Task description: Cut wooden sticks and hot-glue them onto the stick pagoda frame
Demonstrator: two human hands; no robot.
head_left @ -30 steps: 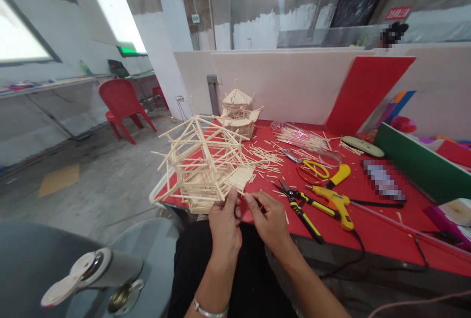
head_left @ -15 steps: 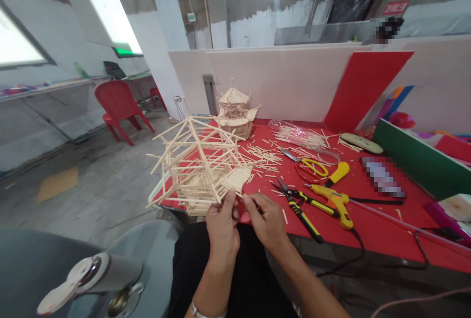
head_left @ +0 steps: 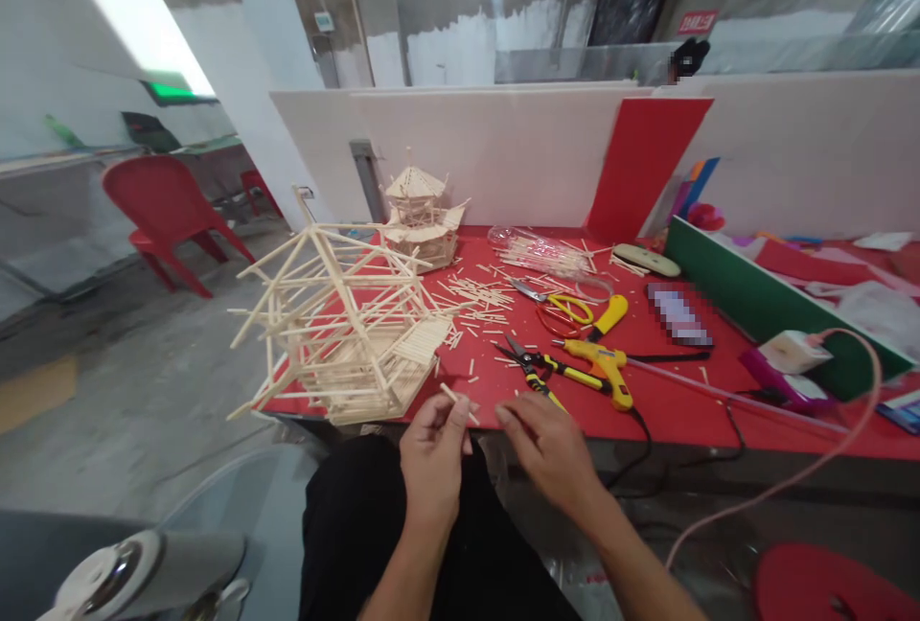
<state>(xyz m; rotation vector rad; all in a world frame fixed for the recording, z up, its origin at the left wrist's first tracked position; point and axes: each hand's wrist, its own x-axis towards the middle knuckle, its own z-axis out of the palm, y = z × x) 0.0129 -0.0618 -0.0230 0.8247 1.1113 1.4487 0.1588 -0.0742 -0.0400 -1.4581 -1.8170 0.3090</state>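
Note:
My left hand (head_left: pixel 431 453) pinches a short wooden stick (head_left: pixel 457 402) between thumb and fingers at the near edge of the red table (head_left: pixel 690 410). Just to its right, my right hand (head_left: pixel 550 448) hovers with fingers loosely spread and nothing in it, its fingertips a little apart from the stick. A large open frame model of wooden sticks (head_left: pixel 337 319) stands at the table's left corner, just beyond my left hand. A smaller finished stick pavilion (head_left: pixel 419 217) stands behind it.
Loose sticks (head_left: pixel 481 300) litter the table's middle. Yellow-black cutters (head_left: pixel 536 374), a yellow glue gun (head_left: pixel 604 364), yellow-handled scissors (head_left: pixel 557 300) and a clear bag of sticks (head_left: pixel 539 252) lie right of the model. A green board (head_left: pixel 754 300) and a red chair (head_left: pixel 162 214) flank the table.
The view has swung to the right. My hands have drawn back from the frame model toward my lap; the left still pinches a stick and the right has come away from it.

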